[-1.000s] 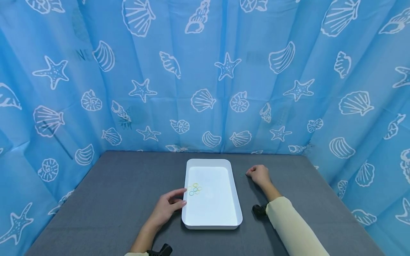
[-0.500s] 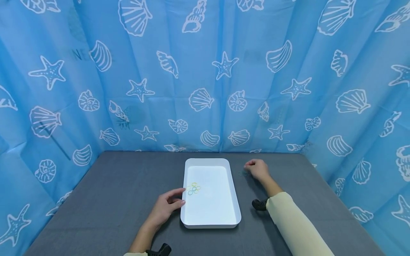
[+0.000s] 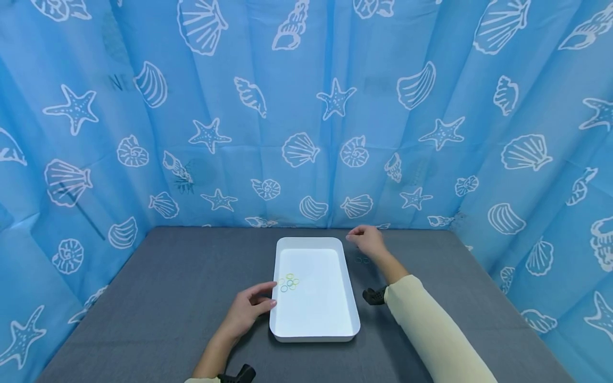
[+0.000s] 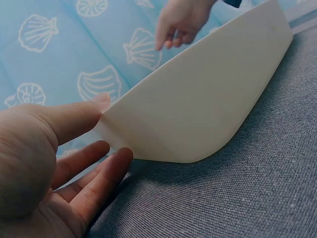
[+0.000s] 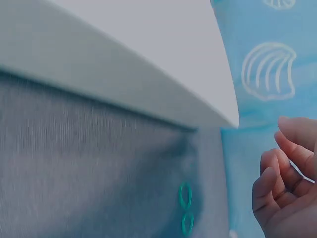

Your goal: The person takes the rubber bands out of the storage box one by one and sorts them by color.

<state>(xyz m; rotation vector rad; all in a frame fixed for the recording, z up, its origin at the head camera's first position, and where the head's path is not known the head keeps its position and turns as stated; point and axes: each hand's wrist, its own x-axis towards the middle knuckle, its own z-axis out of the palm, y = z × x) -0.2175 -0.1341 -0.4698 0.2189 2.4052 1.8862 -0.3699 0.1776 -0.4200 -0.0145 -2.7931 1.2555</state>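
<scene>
Left hand (image 3: 245, 311), thumb and fingers spread, touched the left rim of a white tray (image 3: 321, 303); yellow and green rings (image 3: 289, 283) lay inside, just past its fingertips. Two green rings (image 5: 186, 210) lay on the grey table (image 3: 191, 276), nearside of the right hand (image 3: 367, 240), its fingers curled, any pinched item indiscernible; behind it hung a blue curtain (image 3: 258, 181).

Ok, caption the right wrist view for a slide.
Two green rings on grey fabric beside a white rectangular tray; right hand, fingers bent, at right.
</scene>
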